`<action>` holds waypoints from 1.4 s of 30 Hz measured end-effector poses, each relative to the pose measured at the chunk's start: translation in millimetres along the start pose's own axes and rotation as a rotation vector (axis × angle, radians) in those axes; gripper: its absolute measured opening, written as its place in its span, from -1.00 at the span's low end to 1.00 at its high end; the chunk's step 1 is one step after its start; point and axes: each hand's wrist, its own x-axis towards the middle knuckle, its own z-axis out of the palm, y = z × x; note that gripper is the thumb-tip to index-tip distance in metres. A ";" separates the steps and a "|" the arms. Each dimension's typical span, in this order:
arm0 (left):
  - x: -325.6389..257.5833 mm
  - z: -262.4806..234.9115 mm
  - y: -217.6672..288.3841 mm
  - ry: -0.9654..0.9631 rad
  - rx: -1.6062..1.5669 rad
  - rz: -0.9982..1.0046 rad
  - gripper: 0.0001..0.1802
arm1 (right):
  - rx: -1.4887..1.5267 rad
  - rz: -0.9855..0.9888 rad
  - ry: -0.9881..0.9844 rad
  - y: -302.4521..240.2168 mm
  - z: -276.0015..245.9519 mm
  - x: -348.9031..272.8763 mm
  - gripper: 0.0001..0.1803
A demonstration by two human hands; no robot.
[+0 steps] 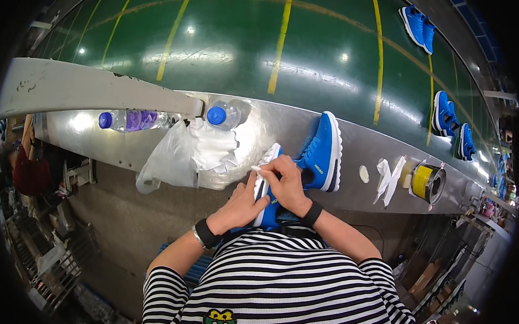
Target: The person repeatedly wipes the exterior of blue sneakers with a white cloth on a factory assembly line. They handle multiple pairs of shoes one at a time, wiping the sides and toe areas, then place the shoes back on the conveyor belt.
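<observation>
A blue sneaker (267,217) with a white sole is held close to my body at the bench edge, its sole turned up toward the left. My left hand (237,208) is closed around the sole side of it. Pinched in the fingers of my right hand (287,185) is a small white piece (256,169), perhaps cloth or a rubber, against the sole's edge. Just right of my hands, a second blue sneaker (323,153) rests on the metal bench, toe pointing away. My fingers cover part of the held sneaker.
Beyond the metal bench (353,158) runs a green conveyor belt (232,43) with yellow lines, carrying blue sneakers (419,28). Left stand plastic bottles (224,115), a plastic bag (171,159) and white cloth (213,143) by a metal arm (96,82). White strips (390,180) and a yellow-labelled tin (426,183) lie right.
</observation>
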 end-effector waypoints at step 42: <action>1.4 12.8 -13.5 0.058 -0.059 0.052 -0.10 | -0.163 -0.189 0.014 8.9 -16.7 -9.6 -0.87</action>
